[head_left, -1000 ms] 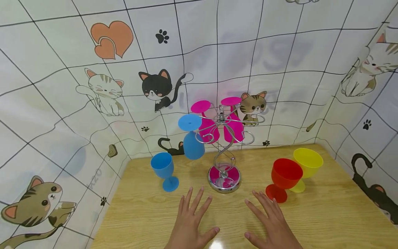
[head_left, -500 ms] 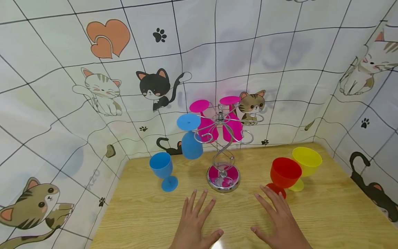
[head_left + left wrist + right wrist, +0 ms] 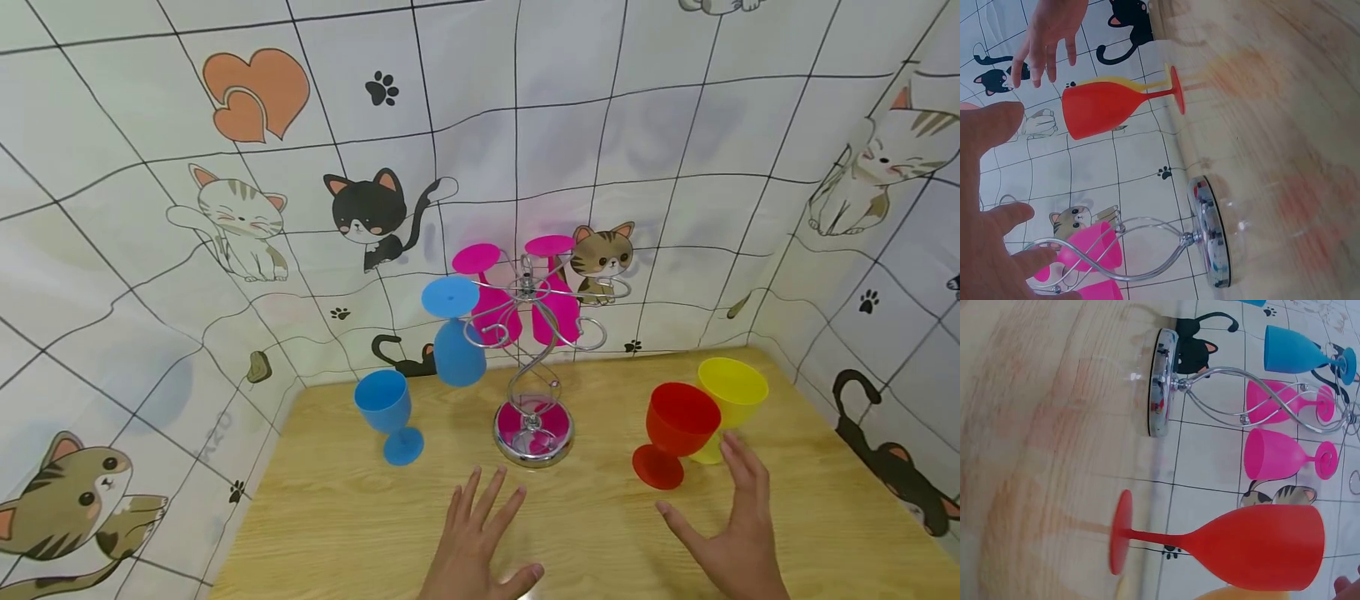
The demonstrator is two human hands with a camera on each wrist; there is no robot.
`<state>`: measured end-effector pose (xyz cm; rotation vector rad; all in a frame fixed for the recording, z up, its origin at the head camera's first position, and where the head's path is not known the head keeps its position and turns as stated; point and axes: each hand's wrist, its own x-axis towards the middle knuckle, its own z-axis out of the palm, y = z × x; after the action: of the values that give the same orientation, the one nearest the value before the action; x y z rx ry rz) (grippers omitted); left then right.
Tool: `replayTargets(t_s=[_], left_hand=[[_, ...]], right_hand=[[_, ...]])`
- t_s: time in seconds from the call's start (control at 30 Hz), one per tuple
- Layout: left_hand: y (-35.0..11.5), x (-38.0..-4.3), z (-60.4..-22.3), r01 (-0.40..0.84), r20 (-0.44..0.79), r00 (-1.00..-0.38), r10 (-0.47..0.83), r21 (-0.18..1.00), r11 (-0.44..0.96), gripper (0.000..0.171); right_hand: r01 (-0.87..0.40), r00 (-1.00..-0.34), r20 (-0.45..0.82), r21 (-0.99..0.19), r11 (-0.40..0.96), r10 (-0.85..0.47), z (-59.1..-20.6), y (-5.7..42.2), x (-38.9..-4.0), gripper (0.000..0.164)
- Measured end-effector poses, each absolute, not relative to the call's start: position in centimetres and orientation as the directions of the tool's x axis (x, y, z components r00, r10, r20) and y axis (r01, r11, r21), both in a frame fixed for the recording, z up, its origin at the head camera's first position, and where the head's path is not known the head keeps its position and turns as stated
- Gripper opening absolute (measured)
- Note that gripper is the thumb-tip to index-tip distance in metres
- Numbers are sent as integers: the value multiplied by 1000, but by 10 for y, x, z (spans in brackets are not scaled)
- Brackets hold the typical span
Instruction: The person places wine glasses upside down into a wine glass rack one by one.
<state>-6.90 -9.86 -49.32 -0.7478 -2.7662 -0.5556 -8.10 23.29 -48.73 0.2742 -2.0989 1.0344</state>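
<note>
Head-camera view: A person's two bare hands are raised above a wood-grain desk [image 3: 337, 533], well apart from each other, fingers spread, gripping nothing. The right hand [image 3: 731, 533] hovers beside an upright red goblet [image 3: 681, 421], its thumb held away from its fingers; from the left wrist, a gap shows between the two. The red goblet stands toward the desk's right edge, with an upright yellow goblet [image 3: 741, 390] just behind it, nearer the far right corner. The left hand [image 3: 480, 542] is in front of a chrome stand [image 3: 532, 422], which stands near the middle of the far edge. Hanging upside down from its wire arms are two pink goblets [image 3: 497, 312] and an inverted blue goblet [image 3: 460, 354]. Toward the left edge, an upright blue goblet [image 3: 385, 404] stands on the desk. A cat-print backdrop [image 3: 480, 50] rises behind.
</note>
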Motion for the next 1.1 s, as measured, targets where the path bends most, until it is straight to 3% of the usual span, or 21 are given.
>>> replayTargets(t_s=[0.17, 0.43, 0.53, 0.83, 1.1], left_hand=[[-91, -70, -495, 543, 275, -837, 472, 324, 774, 77], [-72, -73, -501, 545, 215, -837, 503, 394, 740, 81], [-63, -73, -506, 566, 210, -824, 526, 354, 744, 81], [-44, -73, -523, 694, 441, -676, 591, 112, 711, 93], [-44, -74, -528, 684, 469, -650, 598, 18, 730, 104]], right_hand=[[-332, -748, 579, -750, 572, 324, -488, 238, -88, 118], [-142, -829, 364, -872, 468, 426, -494, 243, -103, 114], [-93, -836, 317, -886, 454, 448, -494, 242, -108, 112], [-76, -841, 277, -911, 405, 465, -501, 238, -123, 107], [-56, -851, 256, -913, 405, 459, -500, 236, -134, 101]])
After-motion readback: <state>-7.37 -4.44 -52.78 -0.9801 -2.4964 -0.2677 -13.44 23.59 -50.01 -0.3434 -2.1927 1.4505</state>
